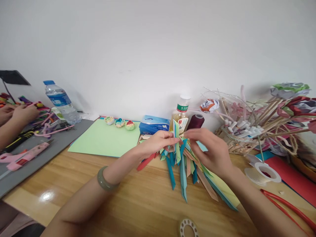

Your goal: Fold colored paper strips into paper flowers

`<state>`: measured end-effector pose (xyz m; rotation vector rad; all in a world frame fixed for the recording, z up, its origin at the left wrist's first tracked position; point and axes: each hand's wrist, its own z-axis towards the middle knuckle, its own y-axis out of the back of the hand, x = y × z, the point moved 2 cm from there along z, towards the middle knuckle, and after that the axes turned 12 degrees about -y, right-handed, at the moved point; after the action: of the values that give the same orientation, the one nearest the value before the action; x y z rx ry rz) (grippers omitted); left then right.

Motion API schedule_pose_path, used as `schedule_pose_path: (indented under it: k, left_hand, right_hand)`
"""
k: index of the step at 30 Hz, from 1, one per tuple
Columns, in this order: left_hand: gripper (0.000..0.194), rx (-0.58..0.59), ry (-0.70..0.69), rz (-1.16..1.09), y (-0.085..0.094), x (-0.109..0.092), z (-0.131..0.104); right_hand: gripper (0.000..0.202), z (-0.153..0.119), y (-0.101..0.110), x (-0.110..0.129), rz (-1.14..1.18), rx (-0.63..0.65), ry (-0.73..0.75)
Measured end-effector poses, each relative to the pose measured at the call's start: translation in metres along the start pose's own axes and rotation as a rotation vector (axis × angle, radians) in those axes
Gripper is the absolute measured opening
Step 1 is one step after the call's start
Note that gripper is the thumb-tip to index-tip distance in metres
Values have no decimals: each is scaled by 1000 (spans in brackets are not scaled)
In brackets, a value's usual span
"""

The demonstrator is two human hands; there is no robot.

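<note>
My left hand (161, 142) pinches a few upright folded paper strips (176, 144) in green, white and blue between thumb and fingers. Close beside them is my right hand (209, 144), its thumb and forefinger pressed together at a small pale piece by the strips' edge; what exactly it grips is too small to make out. Below both hands a loose pile of folded paper strips (183, 179) in teal, green, tan and yellow spreads over the wooden table (123, 197). A red strip (146, 162) pokes out under my left hand.
Green paper sheets (103, 140) carry three small paper flowers (119, 122). Behind my hands stand a blue tissue pack (154, 125), a drink bottle (183, 108) and dark thread (196, 121). Right are a basket (237, 143) and ribbon spool (263, 174); left, another person's hands (21, 113).
</note>
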<state>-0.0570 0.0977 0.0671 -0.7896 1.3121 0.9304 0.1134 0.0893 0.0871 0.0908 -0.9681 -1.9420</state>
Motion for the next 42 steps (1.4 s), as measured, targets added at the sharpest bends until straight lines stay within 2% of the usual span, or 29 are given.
schedule_pose_path:
  k: [2,6,8,11,13,15,16,18,20,22,24,26,28,33,36,38,40,42]
  left_hand:
    - [26,113,50,96,1,-1,-2]
    - [22,278,66,245,-1,-11,-9]
    - [20,352,117,291,-3,-13,-17]
    - [22,484,156,352,-7,-7,-38]
    - [25,527,140,554,-11,2,-54]
    - [19,511,35,762,-15,9,-69]
    - [16,501,33,812,-18,13,-76]
    - [11,467,60,797,-23,19,-87]
    - [18,408,61,754,-27,22,-94]
    - [20,375,32,785,-30,25,-98]
    - [20,369,-6,892,-32,29,-99]
    - [20,375,-29,1010,-34,33,-100]
    - [23,390,-37,1102,-36,35,-101]
    - [23,422,-113,1160,-35,29,-97]
    - [30,274,-154,1229,-18,26,-82]
    - [34,71,-158,1362,-2,27,-67]
    - [55,-81,-86,1447,13,32,-52]
    - [63,-85,-9,1429,23,40,-41]
  right_hand:
    - [28,3,3,-1,19,0,-114]
    - [23,6,5,3,148,256,-171]
    - [16,2,4,7,219,334,-275]
    - [10,-20,-4,16,310,472,-518]
    - [12,-41,-15,25,374,583,-636]
    - [14,-60,-24,33,392,608,-718]
    - [15,-68,-28,37,376,609,-738]
    - [15,-78,-32,43,317,630,-805]
    - [14,-82,-33,47,265,659,-837]
    - [14,-83,-30,50,228,694,-804]
    - [14,-83,-25,49,203,705,-706]
    - [13,-85,-17,42,183,664,-614]
    - [16,-87,-9,31,129,571,-566]
    - [27,-90,3,8,-188,299,-417]
    - [37,-80,-4,8,-337,223,-338]
    - [50,-67,-16,9,-414,226,-346]
    - [67,-52,-30,8,-472,283,-427]
    - [74,-40,-44,4,-495,373,-553]
